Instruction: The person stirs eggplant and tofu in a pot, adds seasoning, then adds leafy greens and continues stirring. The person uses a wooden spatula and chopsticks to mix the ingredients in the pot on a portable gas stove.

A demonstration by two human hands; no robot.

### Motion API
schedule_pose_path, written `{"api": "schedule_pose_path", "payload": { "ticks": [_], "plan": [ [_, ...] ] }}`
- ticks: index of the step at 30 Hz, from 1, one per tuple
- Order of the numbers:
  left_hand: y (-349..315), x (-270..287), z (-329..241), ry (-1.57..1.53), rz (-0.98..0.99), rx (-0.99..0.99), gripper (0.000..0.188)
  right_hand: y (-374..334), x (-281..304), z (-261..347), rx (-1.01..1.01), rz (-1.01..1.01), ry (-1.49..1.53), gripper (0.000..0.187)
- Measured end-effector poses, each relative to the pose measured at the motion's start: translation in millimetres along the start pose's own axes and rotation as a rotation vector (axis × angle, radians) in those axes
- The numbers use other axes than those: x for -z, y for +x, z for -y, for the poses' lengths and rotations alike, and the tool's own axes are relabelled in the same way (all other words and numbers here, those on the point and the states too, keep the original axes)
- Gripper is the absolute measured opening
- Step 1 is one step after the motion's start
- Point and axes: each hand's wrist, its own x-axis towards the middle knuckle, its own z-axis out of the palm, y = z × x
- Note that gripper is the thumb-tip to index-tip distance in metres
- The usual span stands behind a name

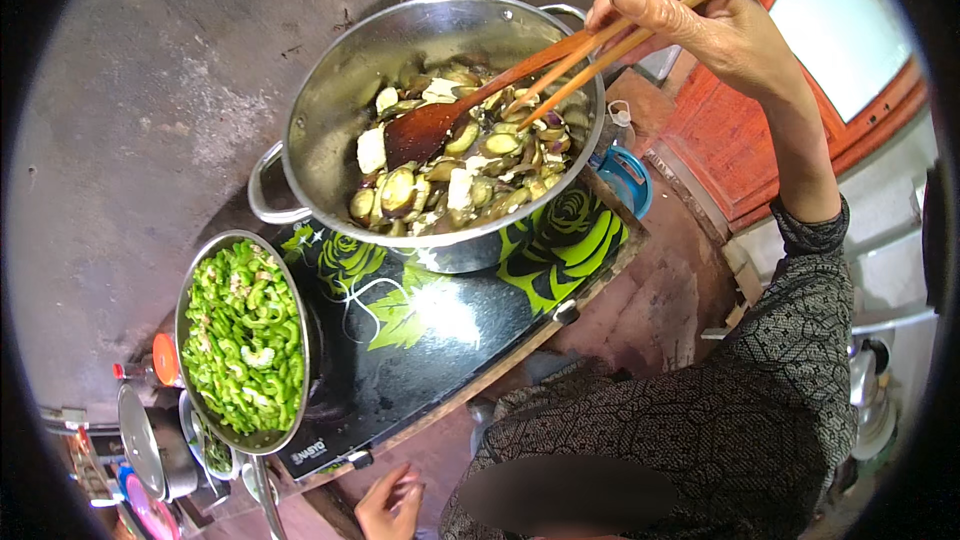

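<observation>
- We see the right hand [690, 25] closed around a pair of wooden chopsticks [585, 70], thumb across them, their butt ends jutting past the knuckles.
- The handle of a reddish wooden spatula [435, 127] runs up into the same grip; we cannot tell how firmly it is held there.
- From that grip, both tools slant down and to the left, long axes close together; the spatula lies flatter, and its broad blade reaches farther left than the chopstick tips.
- Blade and tips end among the sliced aubergine [398, 190] and white chunks, below and to the left of the grip, inside the steel pot [325, 165].
- The right hand is plainly the nearer to the pot, above its right rim.
- We find the left hand [392, 505] low at the near edge, loosely curled and apparently empty, well apart from the pot.
- Between them stretches the black cooktop [400, 380].
</observation>
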Motion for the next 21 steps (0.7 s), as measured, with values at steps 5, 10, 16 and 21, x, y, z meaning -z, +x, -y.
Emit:
{"api": "schedule_pose_path", "payload": {
  "ticks": [5,10,16,21],
  "plan": [
    [11.7,-78.7,99.4,0.363,0.134,0.132,0.040,6.9,-6.9,-32.7,-0.145,0.123,0.222,0.031],
    [-1.1,-113.7,151.0,0.696,0.246,0.300,0.040,19.1,-31.1,-56.6,-0.026,0.187,0.446,0.028],
    [0.7,-122.9,161.0,0.726,0.215,0.408,0.038,27.4,-42.4,-76.0,-0.005,0.186,0.449,0.026],
    [3.8,-124.1,162.5,0.738,0.210,0.451,0.037,26.9,-33.4,-77.8,-0.008,0.058,0.486,0.029]
  ]
}}
